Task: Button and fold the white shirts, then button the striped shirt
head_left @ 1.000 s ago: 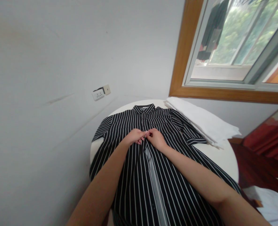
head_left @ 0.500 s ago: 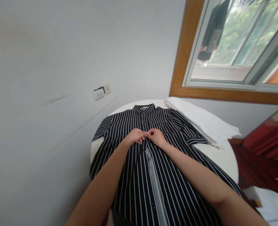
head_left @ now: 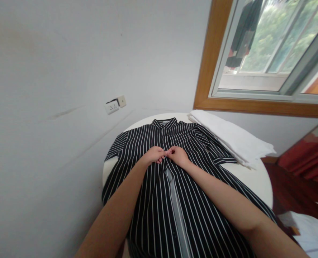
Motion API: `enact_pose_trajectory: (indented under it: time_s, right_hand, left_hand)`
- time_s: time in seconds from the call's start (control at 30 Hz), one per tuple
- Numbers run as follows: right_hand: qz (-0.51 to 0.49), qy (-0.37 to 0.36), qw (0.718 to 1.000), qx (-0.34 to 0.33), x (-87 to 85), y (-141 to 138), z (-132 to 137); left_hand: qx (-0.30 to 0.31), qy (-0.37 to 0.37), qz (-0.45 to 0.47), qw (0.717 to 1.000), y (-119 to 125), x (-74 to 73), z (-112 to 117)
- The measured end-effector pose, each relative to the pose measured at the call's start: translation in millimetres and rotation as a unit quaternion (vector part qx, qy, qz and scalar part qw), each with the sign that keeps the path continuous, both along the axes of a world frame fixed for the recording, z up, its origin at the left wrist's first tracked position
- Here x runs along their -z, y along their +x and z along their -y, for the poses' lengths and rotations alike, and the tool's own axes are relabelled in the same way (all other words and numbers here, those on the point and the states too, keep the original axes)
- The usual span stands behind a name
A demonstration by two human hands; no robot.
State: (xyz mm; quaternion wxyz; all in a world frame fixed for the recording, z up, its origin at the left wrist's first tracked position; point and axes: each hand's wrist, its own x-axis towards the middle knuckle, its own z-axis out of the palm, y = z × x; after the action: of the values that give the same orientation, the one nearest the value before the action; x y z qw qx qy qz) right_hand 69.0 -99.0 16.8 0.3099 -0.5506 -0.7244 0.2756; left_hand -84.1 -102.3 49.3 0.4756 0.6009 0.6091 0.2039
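Note:
A black shirt with white stripes (head_left: pixel 148 186) lies front up, its collar toward the wall and its lower part reaching toward me. My left hand (head_left: pixel 156 155) pinches the front edge of the shirt at mid-chest. Right beside it, fingertips touching, my right hand (head_left: pixel 177 155) is closed on the same edge from the other side. Whatever small part sits between the fingertips is hidden. Below the hands the shirt front hangs apart, showing a grey inner strip; above them the two sides meet up to the collar.
The shirt rests on a round white table (head_left: pixel 258 182). A folded white cloth (head_left: pixel 228 134) lies at the table's back right. Behind are a wall with a power socket (head_left: pixel 112 106) and a wood-framed window (head_left: pixel 202 86). White material (head_left: pixel 306 229) is low at right, near a red curtain (head_left: pixel 309 157).
Both hands stay at the same spot on the shirt front, with only a tiny shift of the fingers. The view has moved very slightly.

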Motion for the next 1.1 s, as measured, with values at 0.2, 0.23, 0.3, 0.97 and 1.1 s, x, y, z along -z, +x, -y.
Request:
enact_pose_trajectory:
  time_s: [0.2, 0.23, 0.3, 0.97, 1.1]
  right_hand:
    - [0.017, 0.007, 1.0, -0.007, -0.6, 0.3, -1.3]
    - [0.019, 0.007, 1.0, -0.007, -1.0, 0.4, -1.4]
    - [0.02, 0.009, 1.0, -0.006, -2.0, 0.4, -1.2]
    - [0.052, 0.063, 0.997, -0.006, -4.7, -0.1, 3.9]
    - [0.06, 0.066, 0.996, -0.005, -3.7, -0.4, 4.1]
  left_hand:
    - [-0.003, 0.0, 0.021, 1.0, -0.7, -0.9, -0.6]
    - [-0.003, 0.0, 0.021, 1.0, -0.7, -0.8, -0.8]
    - [-0.004, -0.001, 0.024, 1.0, -0.5, -0.7, -0.7]
    - [-0.004, -0.005, 0.026, 1.0, -2.3, -1.8, 0.7]
    - [-0.005, -0.005, 0.011, 1.0, -2.3, -0.3, -0.7]
